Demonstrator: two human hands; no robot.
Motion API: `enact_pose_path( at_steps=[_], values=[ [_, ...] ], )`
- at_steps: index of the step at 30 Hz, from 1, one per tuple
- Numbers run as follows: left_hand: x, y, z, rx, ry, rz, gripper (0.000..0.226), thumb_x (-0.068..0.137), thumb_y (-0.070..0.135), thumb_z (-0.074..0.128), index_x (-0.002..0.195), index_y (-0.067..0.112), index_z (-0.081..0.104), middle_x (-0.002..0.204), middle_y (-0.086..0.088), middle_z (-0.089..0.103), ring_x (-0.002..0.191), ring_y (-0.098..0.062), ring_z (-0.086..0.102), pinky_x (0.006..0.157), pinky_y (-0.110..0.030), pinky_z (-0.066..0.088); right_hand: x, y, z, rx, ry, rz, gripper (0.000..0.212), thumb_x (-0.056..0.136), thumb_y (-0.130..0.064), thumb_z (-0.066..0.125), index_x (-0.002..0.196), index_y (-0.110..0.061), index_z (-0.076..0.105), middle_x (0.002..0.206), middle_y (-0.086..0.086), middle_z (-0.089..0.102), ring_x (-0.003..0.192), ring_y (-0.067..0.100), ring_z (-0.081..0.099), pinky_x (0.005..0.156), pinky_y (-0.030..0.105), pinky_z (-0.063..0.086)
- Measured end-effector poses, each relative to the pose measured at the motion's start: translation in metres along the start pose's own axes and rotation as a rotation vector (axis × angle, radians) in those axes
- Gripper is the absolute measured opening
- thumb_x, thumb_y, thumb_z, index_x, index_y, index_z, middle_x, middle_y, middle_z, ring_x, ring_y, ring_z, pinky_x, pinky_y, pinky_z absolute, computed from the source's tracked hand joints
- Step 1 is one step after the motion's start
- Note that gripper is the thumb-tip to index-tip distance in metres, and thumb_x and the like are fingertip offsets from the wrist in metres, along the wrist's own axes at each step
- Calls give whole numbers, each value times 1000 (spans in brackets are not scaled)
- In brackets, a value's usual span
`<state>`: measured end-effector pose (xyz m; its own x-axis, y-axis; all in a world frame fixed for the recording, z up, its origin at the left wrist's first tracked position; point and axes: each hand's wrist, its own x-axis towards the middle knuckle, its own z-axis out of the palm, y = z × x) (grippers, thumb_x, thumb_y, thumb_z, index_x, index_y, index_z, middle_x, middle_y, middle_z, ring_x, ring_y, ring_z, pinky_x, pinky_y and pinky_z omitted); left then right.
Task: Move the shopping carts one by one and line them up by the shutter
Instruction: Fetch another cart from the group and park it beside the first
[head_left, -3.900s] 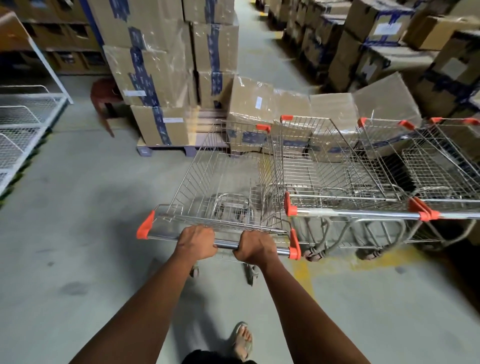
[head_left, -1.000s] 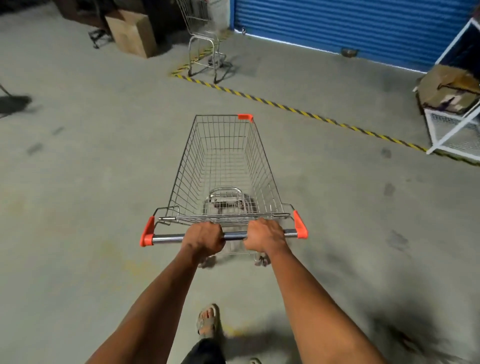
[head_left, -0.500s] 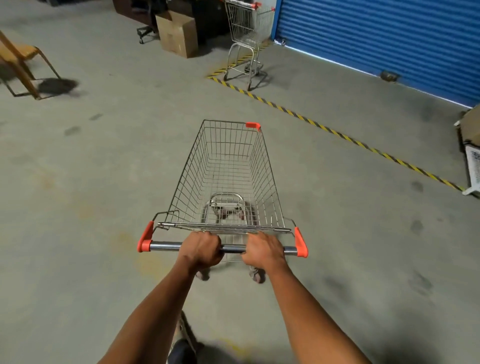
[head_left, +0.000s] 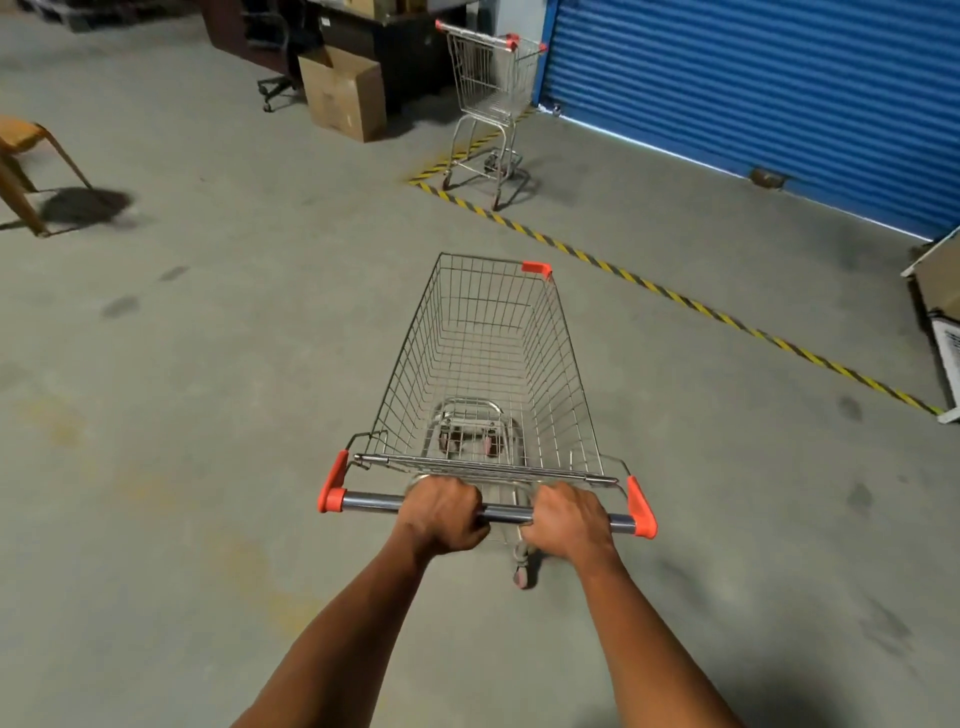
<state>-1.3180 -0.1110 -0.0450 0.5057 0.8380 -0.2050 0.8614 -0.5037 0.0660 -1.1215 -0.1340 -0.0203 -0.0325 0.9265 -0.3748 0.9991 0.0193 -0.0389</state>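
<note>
Wire shopping cart (head_left: 488, 364) stretches ahead of both hands, left grip (head_left: 441, 514) and right grip (head_left: 569, 519) clamped on its handle bar (head_left: 506, 513).

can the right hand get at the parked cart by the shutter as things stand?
Probably not yet. The right hand grips the handle of the pushed cart, and the parked cart stands well ahead across open floor by the shutter.

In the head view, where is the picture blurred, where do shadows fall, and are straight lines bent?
Head view: floor blurred near the bottom right; dark shadow beside the wooden chair; the yellow-black floor stripe and blue ribbed shutter bow from the wide lens; the silver wire cart is sharp.
</note>
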Motion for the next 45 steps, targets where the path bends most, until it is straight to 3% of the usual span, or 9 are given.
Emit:
enact_pose_path(
  at_steps=[7, 12, 16, 20, 26, 30, 35, 45],
  values=[
    [93, -79, -28, 37, -9, 65, 45, 80, 58, 40, 79, 18, 61, 76, -4, 68, 70, -31, 67, 63, -34, 47, 104, -19, -46, 19, 11, 36, 24, 81, -41, 63, 91, -19, 67, 93, 7, 69, 88, 33, 70, 77, 38, 55],
    [186, -134, -60, 49, -24, 110, 34, 87, 53, 46, 74, 23, 53, 76, -3, 69, 71, -28, 67, 63, -31, 50, 203, -18, -86, 26, 57, 71, 22, 81, -42, 63, 85, -21, 65, 87, 7, 68, 83, 32, 70, 74, 37, 55],
    [268, -178, -88, 65, -50, 118, 37, 87, 53, 48, 81, 19, 63, 78, -4, 70, 73, -28, 68, 63, -31, 49, 290, -14, -121, 38, 48, 80, 25, 81, -42, 63, 90, -19, 69, 87, 7, 69, 85, 33, 71, 75, 37, 56],
    [346, -217, -110, 55, -40, 111, 35, 84, 54, 49, 77, 21, 59, 77, -4, 70, 73, -27, 67, 63, -30, 48, 370, -8, -160, 55, 21, 79, 24, 83, -39, 63, 93, -18, 70, 94, 9, 71, 89, 34, 71, 78, 38, 56],
    [452, -270, -128, -4, -14, 20, 46, 76, 60, 47, 77, 17, 65, 72, -3, 69, 69, -27, 67, 61, -29, 50, 485, 3, -206, 41, 5, 80, 18, 82, -38, 62, 86, -21, 66, 84, 6, 65, 81, 32, 69, 75, 38, 57],
    [530, -309, -144, 20, 31, 51, 46, 80, 58, 46, 82, 17, 67, 74, -3, 69, 69, -26, 67, 63, -29, 52, 567, 13, -238, 12, 21, 66, 25, 81, -39, 61, 94, -20, 71, 87, 6, 69, 80, 31, 69, 72, 36, 54],
    [636, -376, -172, 12, 60, 105, 43, 84, 58, 44, 82, 20, 64, 72, 0, 67, 66, -24, 65, 62, -30, 54, 683, 13, -284, -1, 19, 104, 21, 79, -37, 61, 85, -18, 68, 75, 3, 60, 66, 28, 56, 67, 34, 50],
    [830, -510, -216, 54, 19, 140, 49, 83, 63, 46, 85, 19, 68, 77, -1, 71, 72, -24, 69, 63, -29, 50, 886, -6, -368, 54, 30, 206, 24, 83, -37, 62, 95, -18, 70, 86, 8, 64, 79, 32, 67, 74, 38, 56]
  ],
)
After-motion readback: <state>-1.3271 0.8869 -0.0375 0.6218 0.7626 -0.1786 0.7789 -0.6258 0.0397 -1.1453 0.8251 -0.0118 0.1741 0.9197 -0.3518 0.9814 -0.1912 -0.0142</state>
